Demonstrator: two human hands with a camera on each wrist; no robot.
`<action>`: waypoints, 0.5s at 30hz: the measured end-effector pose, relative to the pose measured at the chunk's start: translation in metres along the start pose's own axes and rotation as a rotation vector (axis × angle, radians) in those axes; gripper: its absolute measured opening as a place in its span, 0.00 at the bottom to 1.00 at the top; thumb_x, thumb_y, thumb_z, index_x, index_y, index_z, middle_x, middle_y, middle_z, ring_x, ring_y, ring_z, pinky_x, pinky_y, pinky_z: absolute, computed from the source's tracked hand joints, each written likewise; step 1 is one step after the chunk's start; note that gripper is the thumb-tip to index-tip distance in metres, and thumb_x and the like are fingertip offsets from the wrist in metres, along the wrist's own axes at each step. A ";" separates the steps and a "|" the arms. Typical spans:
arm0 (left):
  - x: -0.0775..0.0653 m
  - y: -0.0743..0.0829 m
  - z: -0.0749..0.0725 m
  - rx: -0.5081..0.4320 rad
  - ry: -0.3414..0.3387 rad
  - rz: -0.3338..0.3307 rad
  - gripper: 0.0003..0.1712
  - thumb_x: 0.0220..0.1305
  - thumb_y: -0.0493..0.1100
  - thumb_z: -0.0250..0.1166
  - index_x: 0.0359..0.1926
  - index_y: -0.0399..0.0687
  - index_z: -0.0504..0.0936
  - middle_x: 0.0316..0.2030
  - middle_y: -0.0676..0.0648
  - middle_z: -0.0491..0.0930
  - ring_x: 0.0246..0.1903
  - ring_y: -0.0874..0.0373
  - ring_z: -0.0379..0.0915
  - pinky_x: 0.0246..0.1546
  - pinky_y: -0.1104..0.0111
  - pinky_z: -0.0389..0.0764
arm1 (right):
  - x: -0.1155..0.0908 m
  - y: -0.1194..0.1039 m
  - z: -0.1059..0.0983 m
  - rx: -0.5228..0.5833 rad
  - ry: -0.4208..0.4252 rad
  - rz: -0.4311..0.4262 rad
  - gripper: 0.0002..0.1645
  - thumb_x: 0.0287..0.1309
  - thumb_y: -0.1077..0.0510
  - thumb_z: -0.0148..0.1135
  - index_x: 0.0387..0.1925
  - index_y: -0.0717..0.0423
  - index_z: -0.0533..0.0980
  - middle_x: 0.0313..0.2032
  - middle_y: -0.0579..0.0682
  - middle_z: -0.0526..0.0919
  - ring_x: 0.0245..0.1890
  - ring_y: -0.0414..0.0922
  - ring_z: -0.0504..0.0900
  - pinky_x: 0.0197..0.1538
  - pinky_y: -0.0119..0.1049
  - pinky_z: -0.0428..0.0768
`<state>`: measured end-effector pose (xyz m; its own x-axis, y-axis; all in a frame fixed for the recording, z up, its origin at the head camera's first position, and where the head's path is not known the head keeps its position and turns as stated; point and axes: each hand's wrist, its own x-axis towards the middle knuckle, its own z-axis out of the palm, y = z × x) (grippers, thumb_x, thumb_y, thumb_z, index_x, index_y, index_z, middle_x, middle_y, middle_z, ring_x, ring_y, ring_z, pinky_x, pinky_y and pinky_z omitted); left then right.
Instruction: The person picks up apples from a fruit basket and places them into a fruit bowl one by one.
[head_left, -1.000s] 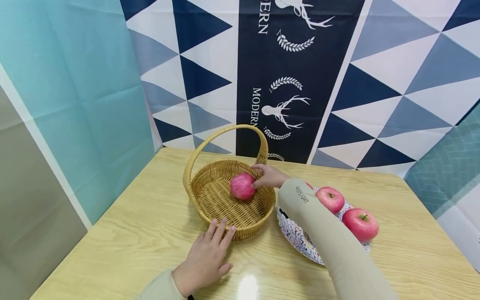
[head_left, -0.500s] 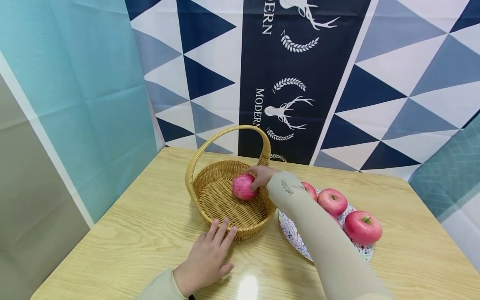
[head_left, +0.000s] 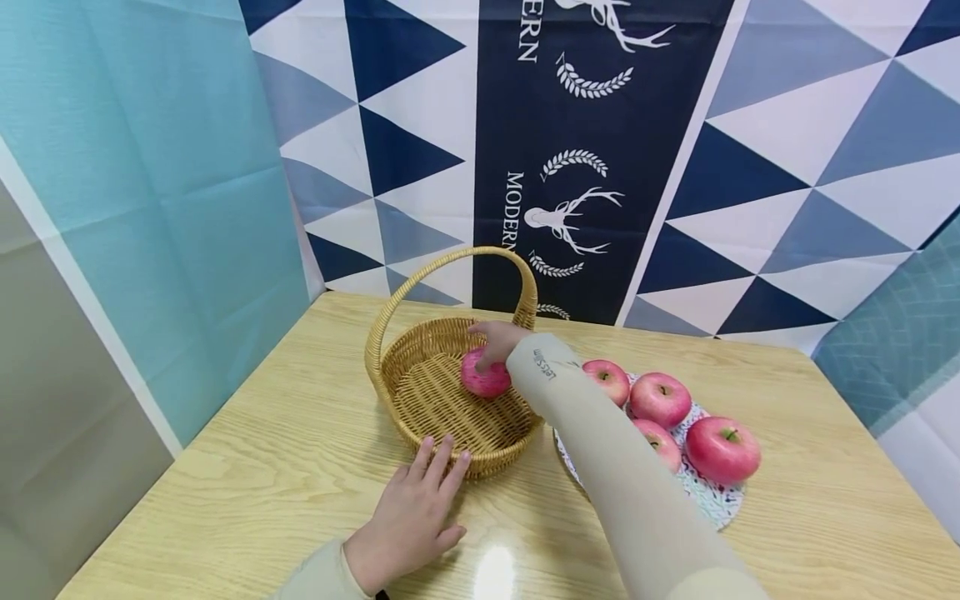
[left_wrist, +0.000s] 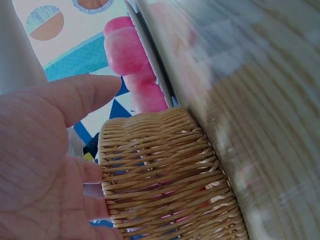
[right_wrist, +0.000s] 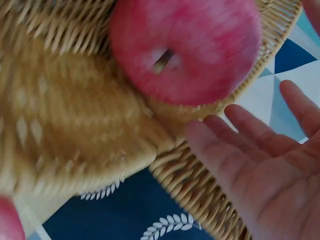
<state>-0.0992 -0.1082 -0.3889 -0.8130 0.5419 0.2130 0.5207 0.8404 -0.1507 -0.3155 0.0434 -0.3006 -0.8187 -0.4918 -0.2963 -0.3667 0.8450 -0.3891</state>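
Observation:
A red apple [head_left: 485, 373] sits in the right part of a woven wicker basket [head_left: 450, 467] with a tall arched handle. Over this apple reaches my right hand [head_left: 498, 340], its fingers extended past the fruit. The right wrist view shows the right hand [right_wrist: 270, 155] with spread fingers beside the apple [right_wrist: 190, 50], a gap showing between them. My left hand [head_left: 408, 517] lies at the basket's near side, fingers straight and tips at the rim. Seen from the left wrist, its thumb stands away from the wicker wall [left_wrist: 160, 170] and the fingertips are hidden behind the rim.
Right of the basket, a patterned plate [head_left: 720, 504] bears several red apples [head_left: 722, 450], partly covered by my right sleeve [head_left: 600, 450]. Behind the wooden table [head_left: 225, 500] hangs a geometric cloth [head_left: 420, 108]. A teal cloth [head_left: 172, 167] borders the left side.
My right hand has moved left over the apple in the basket, and its sleeve shifted left, uncovering more of the plate's apples. The left hand has stayed at the rim.

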 end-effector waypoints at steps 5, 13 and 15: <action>0.002 0.001 0.000 -0.007 -0.012 0.002 0.48 0.55 0.65 0.65 0.69 0.42 0.64 0.67 0.35 0.62 0.64 0.38 0.60 0.47 0.54 0.78 | 0.007 0.001 0.003 0.102 0.053 -0.065 0.46 0.52 0.58 0.69 0.70 0.57 0.60 0.68 0.60 0.63 0.66 0.54 0.63 0.64 0.47 0.65; 0.000 0.000 0.000 -0.001 -0.016 0.000 0.48 0.54 0.65 0.65 0.68 0.42 0.65 0.66 0.35 0.62 0.64 0.38 0.61 0.47 0.55 0.78 | 0.020 0.006 0.020 0.175 0.071 0.017 0.46 0.47 0.61 0.71 0.69 0.54 0.63 0.66 0.59 0.66 0.63 0.53 0.68 0.56 0.45 0.74; -0.001 0.000 0.000 0.001 -0.007 -0.001 0.48 0.54 0.65 0.66 0.68 0.42 0.65 0.66 0.35 0.62 0.64 0.38 0.61 0.46 0.55 0.78 | 0.022 0.004 0.023 0.142 0.067 0.028 0.45 0.47 0.62 0.71 0.68 0.54 0.64 0.65 0.58 0.68 0.62 0.53 0.69 0.56 0.46 0.73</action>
<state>-0.0990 -0.1090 -0.3894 -0.8154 0.5408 0.2063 0.5195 0.8410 -0.1515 -0.3247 0.0312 -0.3286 -0.8572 -0.4494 -0.2517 -0.2813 0.8178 -0.5021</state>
